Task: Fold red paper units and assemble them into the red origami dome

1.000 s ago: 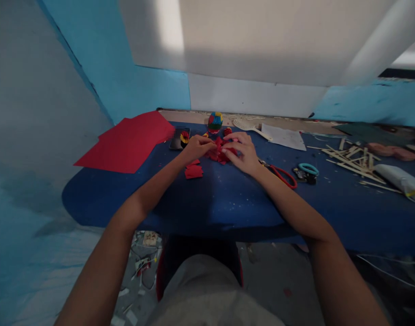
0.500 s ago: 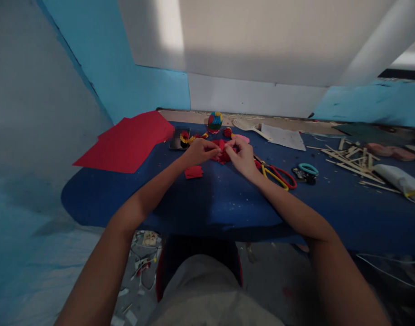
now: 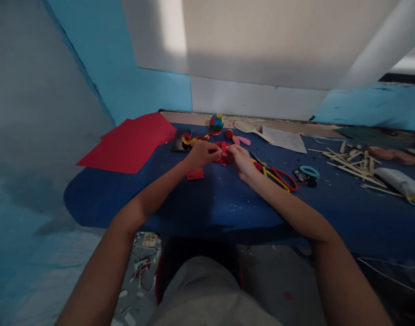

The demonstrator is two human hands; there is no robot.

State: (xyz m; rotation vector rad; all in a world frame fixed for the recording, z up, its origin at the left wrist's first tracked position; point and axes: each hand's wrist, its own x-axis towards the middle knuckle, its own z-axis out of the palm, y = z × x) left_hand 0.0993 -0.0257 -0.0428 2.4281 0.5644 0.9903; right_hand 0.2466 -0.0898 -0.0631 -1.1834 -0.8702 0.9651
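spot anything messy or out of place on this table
Yes: wooden sticks lie scattered crisscross at the right, and the red sheets overhang the table's left edge. Paper scraps litter the floor below.

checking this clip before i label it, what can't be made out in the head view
- Small red paper piece: its folds are too small and half covered by the left hand and right hand pinching it.
- Flat dark rectangular object on the blue table: a blurred patch covers it.
- White plastic-wrapped roll: cut off by the right edge.
- Pale wooden sticks: too small and dim to count.
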